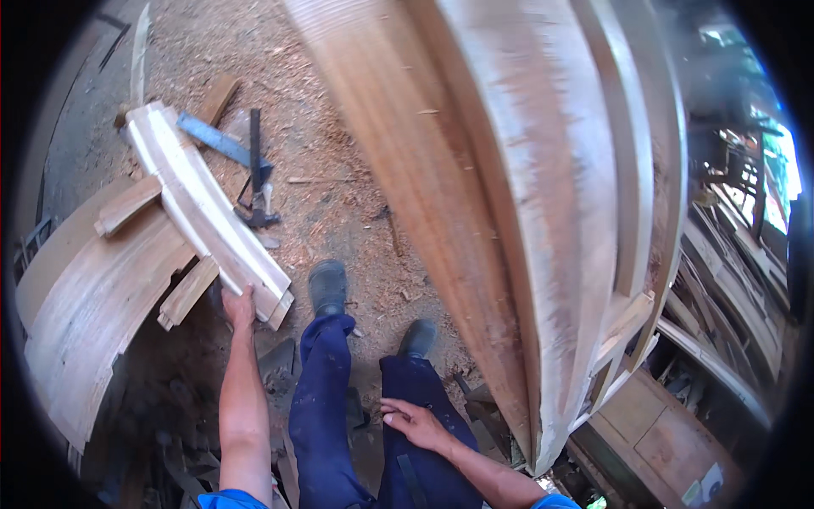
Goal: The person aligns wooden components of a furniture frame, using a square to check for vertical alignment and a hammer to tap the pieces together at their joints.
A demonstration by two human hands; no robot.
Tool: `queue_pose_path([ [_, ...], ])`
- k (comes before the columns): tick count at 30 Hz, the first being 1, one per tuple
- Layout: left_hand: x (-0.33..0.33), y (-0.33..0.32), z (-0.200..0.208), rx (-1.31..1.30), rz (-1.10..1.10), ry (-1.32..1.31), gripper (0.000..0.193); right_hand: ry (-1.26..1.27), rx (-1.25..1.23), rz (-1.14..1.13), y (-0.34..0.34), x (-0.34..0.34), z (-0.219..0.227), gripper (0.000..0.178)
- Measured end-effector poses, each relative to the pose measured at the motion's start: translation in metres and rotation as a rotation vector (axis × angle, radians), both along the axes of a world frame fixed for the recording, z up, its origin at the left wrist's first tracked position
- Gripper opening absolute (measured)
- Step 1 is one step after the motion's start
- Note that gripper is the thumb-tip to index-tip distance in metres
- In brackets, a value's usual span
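Note:
My left hand (pixel 239 307) is closed on the near end of a curved, pale wooden piece (pixel 199 204) with lengthwise ridges; its fingers are partly hidden under the wood. That piece slants away to the upper left, beside a wide curved wooden panel (pixel 102 288). Two short wood blocks, an upper one (pixel 129 206) and a lower one (pixel 188 293), lie against the panel's edge. My right hand (pixel 415 422) rests over my right thigh, fingers stretched out, holding nothing.
A claw hammer (pixel 258 218) and a blue metal bar (pixel 216 142) lie on the shavings-covered ground (pixel 331 153). At right stands a large curved wooden structure (pixel 543 195) with raised ribs. Stacked boards (pixel 738 280) and a wooden box (pixel 661 441) are at the far right.

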State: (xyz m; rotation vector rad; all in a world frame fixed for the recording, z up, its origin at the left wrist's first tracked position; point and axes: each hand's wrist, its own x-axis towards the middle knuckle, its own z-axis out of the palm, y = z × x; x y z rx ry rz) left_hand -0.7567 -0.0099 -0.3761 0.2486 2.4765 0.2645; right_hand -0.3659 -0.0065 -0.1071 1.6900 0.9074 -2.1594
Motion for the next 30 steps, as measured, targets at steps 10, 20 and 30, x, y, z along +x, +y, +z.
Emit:
queue_pose_path([
  [10, 0.038, 0.026, 0.079, -0.124, 0.017, 0.035, 0.083, 0.149, 0.149, -0.285, 0.035, 0.055, 0.155, 0.049],
  [20, 0.223, 0.154, 0.377, 0.717, -0.082, -0.607, 0.046, -0.711, 0.951, 0.525, 0.056, 0.231, 0.179, 0.134],
  [30, 0.287, 0.199, 0.400, 0.599, 0.059, -0.799, 0.051, -0.428, 0.695, 0.225, 0.101, 0.243, 0.165, 0.115],
])
